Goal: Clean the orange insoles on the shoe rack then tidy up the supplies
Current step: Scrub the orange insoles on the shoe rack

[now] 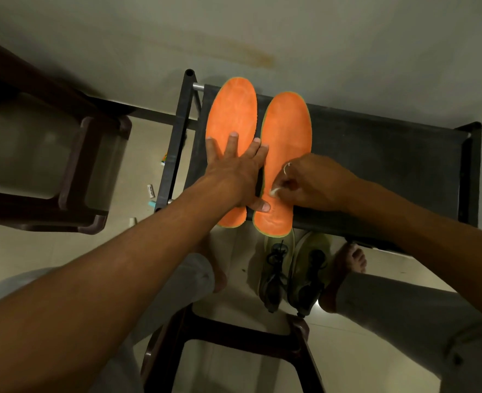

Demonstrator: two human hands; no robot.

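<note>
- On the shoe rack (390, 143) top, the left insole (231, 109) and right insole (288, 123) lie side by side.
- The left hand (234, 165) presses the left insole, fingers spread flat (thumb touching the right insole).
- The right hand (310, 182), fingers curled, pinches a white wad (274, 191) against the right insole.

Your 2 orange insoles (231, 109) look matt and fuzzy, scuffed pale in patches, on the black cloth shelf of the shoe rack (376, 143). A metal tube (198, 87) shines at the rack's far left corner. Below the rack, the floor tiles (149, 154) are glossy.
</note>
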